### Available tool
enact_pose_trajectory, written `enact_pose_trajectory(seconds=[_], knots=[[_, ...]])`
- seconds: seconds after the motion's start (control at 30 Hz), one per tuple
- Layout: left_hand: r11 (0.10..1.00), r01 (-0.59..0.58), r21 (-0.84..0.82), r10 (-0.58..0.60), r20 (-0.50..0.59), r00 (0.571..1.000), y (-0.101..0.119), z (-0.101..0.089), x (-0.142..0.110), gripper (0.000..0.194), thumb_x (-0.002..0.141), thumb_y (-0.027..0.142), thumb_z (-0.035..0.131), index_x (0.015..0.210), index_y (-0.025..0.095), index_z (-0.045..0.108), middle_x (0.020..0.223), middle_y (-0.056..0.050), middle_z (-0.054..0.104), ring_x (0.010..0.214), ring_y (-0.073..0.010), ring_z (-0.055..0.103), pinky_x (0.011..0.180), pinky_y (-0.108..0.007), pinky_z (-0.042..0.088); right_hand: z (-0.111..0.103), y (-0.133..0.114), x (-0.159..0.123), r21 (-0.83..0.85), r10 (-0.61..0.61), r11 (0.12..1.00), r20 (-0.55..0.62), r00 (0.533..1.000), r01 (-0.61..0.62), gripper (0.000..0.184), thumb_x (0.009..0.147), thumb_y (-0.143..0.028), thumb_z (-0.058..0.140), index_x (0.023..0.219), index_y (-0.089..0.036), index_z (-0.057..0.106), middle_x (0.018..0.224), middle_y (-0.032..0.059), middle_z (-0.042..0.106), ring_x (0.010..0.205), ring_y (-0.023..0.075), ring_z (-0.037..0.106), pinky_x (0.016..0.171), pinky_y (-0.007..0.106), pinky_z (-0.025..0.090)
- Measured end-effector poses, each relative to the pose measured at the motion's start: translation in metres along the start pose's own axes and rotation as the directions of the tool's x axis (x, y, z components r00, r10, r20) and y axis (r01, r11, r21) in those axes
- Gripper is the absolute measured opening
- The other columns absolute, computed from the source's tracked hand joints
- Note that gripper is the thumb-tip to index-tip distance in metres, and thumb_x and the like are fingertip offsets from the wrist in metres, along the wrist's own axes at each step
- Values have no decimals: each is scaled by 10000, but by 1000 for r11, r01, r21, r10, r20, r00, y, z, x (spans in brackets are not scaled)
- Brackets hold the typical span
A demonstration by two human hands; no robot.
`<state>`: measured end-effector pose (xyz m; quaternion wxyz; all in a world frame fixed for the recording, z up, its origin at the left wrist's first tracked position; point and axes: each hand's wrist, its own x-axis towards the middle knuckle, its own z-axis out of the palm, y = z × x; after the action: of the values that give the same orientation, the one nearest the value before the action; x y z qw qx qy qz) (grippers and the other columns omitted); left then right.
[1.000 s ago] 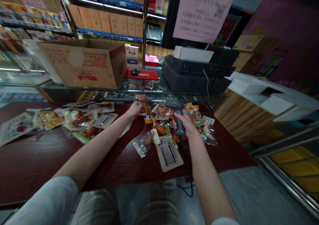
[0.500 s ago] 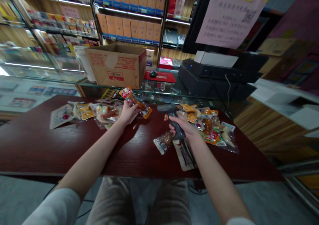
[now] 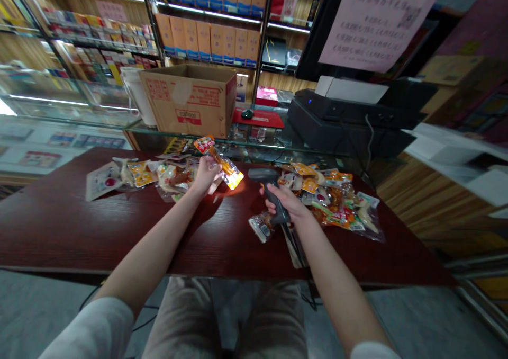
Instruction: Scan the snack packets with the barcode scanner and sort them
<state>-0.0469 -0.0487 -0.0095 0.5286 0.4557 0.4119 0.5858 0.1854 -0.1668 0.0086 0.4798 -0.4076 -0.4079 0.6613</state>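
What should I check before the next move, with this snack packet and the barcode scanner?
1. Left hand grips the snack packet: ok.
2. Right hand holds the corded barcode scanner: ok.
3. Scanner nose points toward the packet: ok.
4. Packet's barcode faces the scanner: cannot tell.
5. Scanner cable runs down past the edge of the table with no visible snag: ok.

The table (image 3: 67,232) is dark red with a fine wood grain. The barcode scanner (image 3: 274,189) is black, the snack packet (image 3: 227,171) orange and red with a clear window, and the cardboard box (image 3: 190,102) tan with red print.
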Motion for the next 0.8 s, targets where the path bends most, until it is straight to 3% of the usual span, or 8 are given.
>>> enact_pose_trajectory(seconds=[0.3, 0.4, 0.47, 0.53, 0.6, 0.67, 0.73, 0.8], knots=[[975, -141, 172, 137, 35, 990, -8, -1, 5, 404, 701, 222, 645, 1025, 227, 405, 1031, -32, 603, 876, -136, 626, 801, -304, 537, -4, -4, -5, -5, -23, 1000, -33, 999, 23, 319, 777, -451, 726, 880, -181, 591, 885, 42, 704, 416, 41, 436, 351, 182, 361], [917, -188, 351, 169, 84, 982, -5, -4, 8, 451, 717, 187, 620, 1129, 201, 437, 1093, -79, 619, 904, -169, 649, 861, -360, 539, -8, -6, -7, -24, -35, 999, -23, 999, 35, 316, 793, -459, 709, 901, -187, 590, 788, 25, 693, 416, 57, 442, 355, 183, 363], [795, -236, 559, 214, 105, 971, -2, -7, 8, 522, 724, 148, 590, 1230, 162, 461, 1196, -147, 600, 1019, -232, 642, 951, -426, 506, -12, -10, -10, -59, -46, 997, -35, 998, 44, 319, 800, -469, 700, 927, -198, 588, 663, -9, 644, 413, 73, 454, 359, 184, 367], [607, -278, 745, 285, 123, 951, 3, -12, 5, 611, 729, 116, 566, 1329, 96, 452, 1324, -232, 530, 1201, -319, 564, 1053, -485, 426, -20, -19, -14, -105, -79, 992, -78, 994, 71, 326, 792, -471, 707, 942, -210, 582, 597, -32, 600, 410, 86, 466, 360, 188, 376], [413, -294, 862, 366, 139, 920, 10, -15, 0, 670, 747, 117, 558, 1401, 56, 425, 1450, -287, 414, 1325, -400, 442, 1098, -552, 347, -31, -32, -18, -155, -119, 983, -134, 984, 98, 350, 770, -479, 727, 941, -216, 571, 566, -44, 579, 403, 93, 474, 358, 195, 381], [247, -302, 921, 410, 183, 893, 17, -17, -6, 650, 787, 142, 544, 1428, 98, 445, 1537, -268, 326, 1358, -448, 374, 1082, -611, 317, -45, -44, -23, -193, -141, 976, -183, 973, 105, 381, 754, -499, 740, 933, -216, 559, 519, -56, 549, 381, 96, 464, 352, 199, 372], [118, -357, 927, 364, 294, 884, 21, -16, -12, 541, 843, 187, 509, 1384, 183, 532, 1524, -209, 393, 1341, -439, 389, 1059, -618, 326, -61, -53, -28, -200, -138, 975, -216, 967, 94, 405, 745, -510, 747, 935, -213, 550, 487, -64, 525, 367, 97, 451, 353, 202, 362], [45, -434, 900, 228, 414, 881, 19, -15, -14, 414, 886, 265, 491, 1273, 232, 631, 1398, -170, 544, 1288, -403, 453, 1049, -587, 350, -76, -55, -32, -169, -121, 982, -231, 965, 82, 420, 744, -518, 747, 942, -209, 543, 482, -66, 519, 368, 97, 449, 363, 207, 365]])
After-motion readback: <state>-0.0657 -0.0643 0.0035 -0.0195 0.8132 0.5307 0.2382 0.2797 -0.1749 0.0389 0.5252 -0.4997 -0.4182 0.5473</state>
